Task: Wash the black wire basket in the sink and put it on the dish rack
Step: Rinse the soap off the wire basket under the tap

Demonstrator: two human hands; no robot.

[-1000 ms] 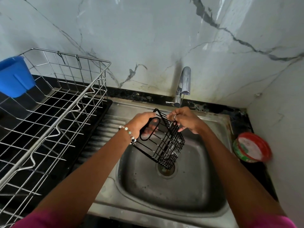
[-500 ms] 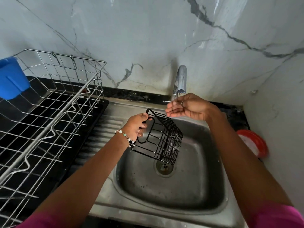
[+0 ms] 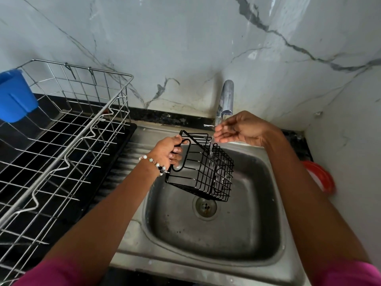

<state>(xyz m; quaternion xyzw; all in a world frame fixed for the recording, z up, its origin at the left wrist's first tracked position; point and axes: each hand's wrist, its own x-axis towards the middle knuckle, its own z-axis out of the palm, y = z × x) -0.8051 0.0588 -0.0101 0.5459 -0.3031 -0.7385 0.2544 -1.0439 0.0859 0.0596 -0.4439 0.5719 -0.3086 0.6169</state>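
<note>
At frame centre, over the sink [image 3: 268, 234], the black wire basket [image 3: 203, 171] hung tilted under the tap's stream, its handle gripped by the left hand [image 3: 168, 150]. The right hand [image 3: 240, 129], fingers relaxed, held nothing. Rotating the basket would probably rinse every side.

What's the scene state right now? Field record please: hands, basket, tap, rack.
left hand: grips the black wire basket by its handle loop
right hand: fingers relaxed, under the tap spout, holds nothing
basket: tilted, held above the sink near the drain
tap: running, stream falls through the basket
dish rack: left of the sink, blue cup on its far corner
</note>
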